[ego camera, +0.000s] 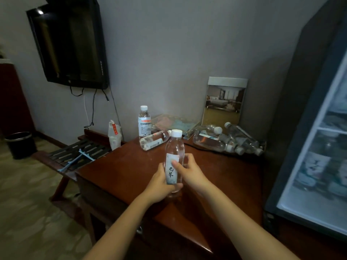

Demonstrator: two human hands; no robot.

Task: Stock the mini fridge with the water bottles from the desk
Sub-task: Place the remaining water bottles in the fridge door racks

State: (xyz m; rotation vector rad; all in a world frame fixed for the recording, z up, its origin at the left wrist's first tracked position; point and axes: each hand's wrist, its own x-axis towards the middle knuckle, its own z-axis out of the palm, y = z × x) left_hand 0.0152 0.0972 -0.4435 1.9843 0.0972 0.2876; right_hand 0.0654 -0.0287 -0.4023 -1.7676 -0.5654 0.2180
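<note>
two hands grip one bottle over the table. the left hand wraps its lower part from the left, thumb across the front near the base. the right hand holds its middle from the right, thumb pressed on the label. the bottle is upright and clear, with a white cap and a pale label bearing dark characters. i cannot tell whether its base touches the table.

further back on the table a second bottle stands upright near the wall, white-capped, its label white with an orange band. just in front of it a third bottle lies on its side. in the back right corner a pile of several clear, white-capped bottles lies touching one another. behind the pile a photo card showing a room stands against the wall. a flat patterned item lies between the card and the second bottle.

the fridge stands at the right, beside the table. its glass front shows white shelves with blurred shapes on them. i cannot tell whether its door is open.

left of the table is a slatted rack with a blue hanger on it. a white bag stands by the table's left edge. a tv hangs on the wall above, cables dangling. a dark bin sits on the floor at far left.
</note>
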